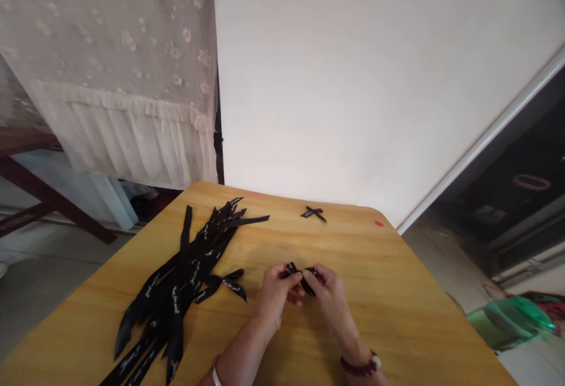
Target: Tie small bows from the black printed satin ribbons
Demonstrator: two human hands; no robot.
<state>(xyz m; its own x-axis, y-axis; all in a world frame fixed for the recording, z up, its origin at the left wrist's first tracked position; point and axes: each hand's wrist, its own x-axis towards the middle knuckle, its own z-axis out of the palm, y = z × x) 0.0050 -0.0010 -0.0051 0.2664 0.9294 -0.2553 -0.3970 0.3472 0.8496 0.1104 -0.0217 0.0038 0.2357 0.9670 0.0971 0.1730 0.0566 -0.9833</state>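
Leftmost on the tabletop (388,309) I log a heap of black ribbon strips (194,268), pale lettering along them, overlapping and fanned at both ends. I judge them featherlight, limp and fairly slick, so one tug could drag neighbours along; I would take a single strip by a free tail at the fringe.

At the heap's right edge: a looped ribbon (232,283), tails spread. Soft, I expect; easily flattened, so best lifted at its crossing.

Next, the left hand (278,289): thumb and fingers pinched close on the held ribbon (308,288), one small loop poking up by the fingertips. This piece is just above the tabletop, between both hands, near the middle. I cannot tell how its folds cross; the fingers cover them. I judge it will not break but may slip or twist, so a light pinch right beside the fold suits it.

Beyond, near the far edge: a small black bow (313,213), well apart from the heap.

The right hand (324,283) grips the held ribbon's other side, thumb over it, fingers narrow. Far right corner: a small red scrap (379,223).
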